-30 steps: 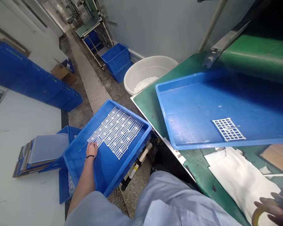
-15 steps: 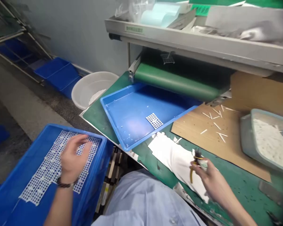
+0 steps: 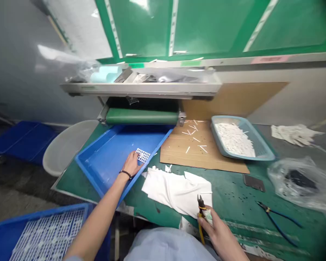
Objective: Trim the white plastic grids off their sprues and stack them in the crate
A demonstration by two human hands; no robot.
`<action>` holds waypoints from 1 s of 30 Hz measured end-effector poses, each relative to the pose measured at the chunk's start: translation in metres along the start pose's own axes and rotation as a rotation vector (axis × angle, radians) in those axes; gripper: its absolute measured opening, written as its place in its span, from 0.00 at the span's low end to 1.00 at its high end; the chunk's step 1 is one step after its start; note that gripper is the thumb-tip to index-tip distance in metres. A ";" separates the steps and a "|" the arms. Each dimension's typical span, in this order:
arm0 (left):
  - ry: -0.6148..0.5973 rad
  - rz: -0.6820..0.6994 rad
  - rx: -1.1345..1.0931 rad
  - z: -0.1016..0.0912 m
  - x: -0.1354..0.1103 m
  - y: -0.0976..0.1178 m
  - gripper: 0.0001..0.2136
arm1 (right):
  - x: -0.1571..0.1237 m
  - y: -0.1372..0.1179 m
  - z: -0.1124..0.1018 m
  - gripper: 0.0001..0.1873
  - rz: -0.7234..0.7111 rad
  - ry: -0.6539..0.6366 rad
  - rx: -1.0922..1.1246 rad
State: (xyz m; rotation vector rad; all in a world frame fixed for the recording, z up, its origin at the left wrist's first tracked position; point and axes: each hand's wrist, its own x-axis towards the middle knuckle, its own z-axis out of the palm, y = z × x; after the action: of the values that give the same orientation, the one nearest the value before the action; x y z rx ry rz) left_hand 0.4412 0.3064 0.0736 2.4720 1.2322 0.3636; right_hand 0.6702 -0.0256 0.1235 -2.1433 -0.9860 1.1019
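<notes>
My left hand (image 3: 132,163) reaches into the blue tray (image 3: 103,159) on the green bench and its fingers rest on a small white plastic grid (image 3: 142,155) lying there. Whether the fingers grip the grid is not clear. My right hand (image 3: 216,226) is near my lap at the bench's front edge, closed around yellow-handled cutters (image 3: 200,212) with the jaws pointing up. A white cloth (image 3: 176,188) lies between the two hands.
A blue crate (image 3: 5,232) of white grids sits low at my left. A white basin (image 3: 62,145) stands left of the tray. Cardboard (image 3: 206,154) with loose white sticks, a grey basket (image 3: 260,154) of white pieces, blue-handled pliers (image 3: 277,219), a plastic bag (image 3: 301,181) and gloves (image 3: 293,132) lie to the right.
My view swung from the floor crate up to the bench. My left hand left the grids in the crate and moved onto the small grid in the tray. The right hand kept the cutters.
</notes>
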 end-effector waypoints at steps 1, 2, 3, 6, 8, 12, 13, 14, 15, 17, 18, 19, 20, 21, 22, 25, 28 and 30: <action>0.017 -0.011 0.016 0.001 0.001 0.002 0.20 | -0.001 0.006 -0.002 0.27 0.017 0.014 0.007; 0.032 -0.021 0.033 0.002 0.002 0.005 0.20 | -0.001 0.010 -0.003 0.27 0.024 0.024 0.014; 0.045 -0.032 0.048 0.003 0.004 0.007 0.20 | 0.000 0.012 -0.004 0.28 0.021 0.023 0.021; 0.085 -0.080 0.069 0.001 0.010 0.016 0.18 | 0.008 0.012 -0.008 0.27 -0.025 0.004 0.033; 0.146 -0.125 0.053 -0.011 0.011 0.025 0.18 | 0.014 0.006 -0.009 0.25 -0.075 -0.002 0.035; 0.380 -0.110 -0.018 -0.062 -0.010 0.060 0.16 | 0.017 -0.017 -0.014 0.20 -0.199 0.010 -0.001; 0.418 -0.055 -0.034 -0.076 -0.020 0.074 0.16 | 0.016 -0.024 -0.015 0.18 -0.223 0.007 -0.021; 0.427 0.012 -0.046 -0.087 -0.030 0.088 0.17 | 0.014 -0.033 -0.017 0.17 -0.241 0.003 -0.042; 0.400 0.079 -0.054 -0.095 -0.039 0.102 0.17 | 0.012 -0.041 -0.019 0.16 -0.252 -0.013 -0.063; 0.271 0.184 -0.064 -0.096 -0.055 0.126 0.18 | 0.011 -0.055 -0.020 0.15 -0.262 -0.055 -0.107; 0.190 0.218 -0.071 -0.090 -0.062 0.134 0.19 | 0.012 -0.061 -0.019 0.15 -0.262 -0.090 -0.135; 0.115 0.238 -0.082 -0.079 -0.068 0.140 0.18 | 0.014 -0.065 -0.018 0.15 -0.260 -0.123 -0.167; 0.049 0.247 -0.096 -0.065 -0.073 0.143 0.18 | 0.016 -0.068 -0.016 0.15 -0.254 -0.160 -0.203; -0.006 0.247 -0.115 -0.049 -0.077 0.144 0.18 | 0.018 -0.069 -0.014 0.15 -0.245 -0.197 -0.244; -0.050 0.240 -0.138 -0.034 -0.081 0.143 0.19 | 0.021 -0.070 -0.011 0.16 -0.234 -0.229 -0.288; -0.112 0.189 -0.221 0.005 -0.088 0.136 0.22 | 0.028 -0.067 -0.002 0.15 -0.202 -0.309 -0.424; -0.088 0.103 -0.333 0.028 -0.093 0.129 0.34 | 0.036 -0.065 0.007 0.15 -0.190 -0.338 -0.531; -0.059 0.034 -0.429 0.037 -0.099 0.125 0.41 | 0.041 -0.066 0.012 0.16 -0.187 -0.342 -0.595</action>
State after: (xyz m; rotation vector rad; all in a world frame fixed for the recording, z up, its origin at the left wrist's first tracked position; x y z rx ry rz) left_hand 0.4864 0.1497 0.0858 2.1213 0.9696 0.5013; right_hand 0.6521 0.0477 0.1463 -2.2693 -1.8230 1.2130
